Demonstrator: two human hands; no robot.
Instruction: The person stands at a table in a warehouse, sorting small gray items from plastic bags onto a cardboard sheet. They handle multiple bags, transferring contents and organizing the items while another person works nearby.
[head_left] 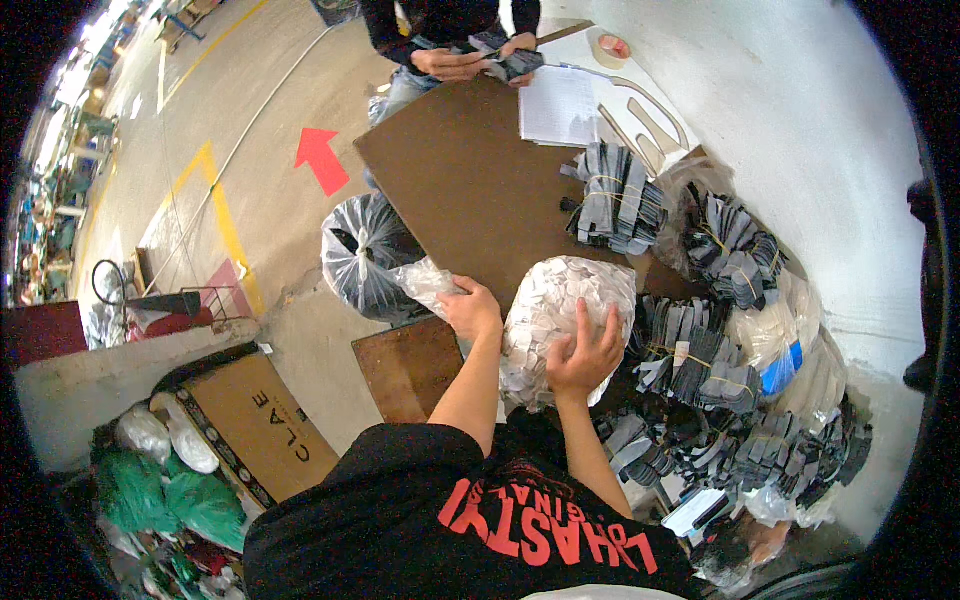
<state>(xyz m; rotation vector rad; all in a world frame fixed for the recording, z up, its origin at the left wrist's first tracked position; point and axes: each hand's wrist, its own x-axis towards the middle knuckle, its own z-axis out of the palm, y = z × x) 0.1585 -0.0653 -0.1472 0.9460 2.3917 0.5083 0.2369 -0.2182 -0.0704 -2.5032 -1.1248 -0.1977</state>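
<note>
Left hand (468, 312): fingers closed on the clear bag's (560, 320) loose neck, steadying it.
Right hand (585, 355): fingers spread, apparently pressing the bag's side, bracing white pieces on the bench (470, 180).

Left hand (470, 312) grips neck of clear plastic bag (560, 325) stuffed with white cut pieces; right hand (585, 355) pressed on bag's front, fingers (580, 325) spread. Bag rests at near edge of brown bench (470, 180). Tied bundles of grey pieces (615, 200) to right on bench. Black bag (365, 260) just beside bench on floor. Another person's hands (470, 62) hold grey pieces at far end, white notepad (558, 105) near.
</note>
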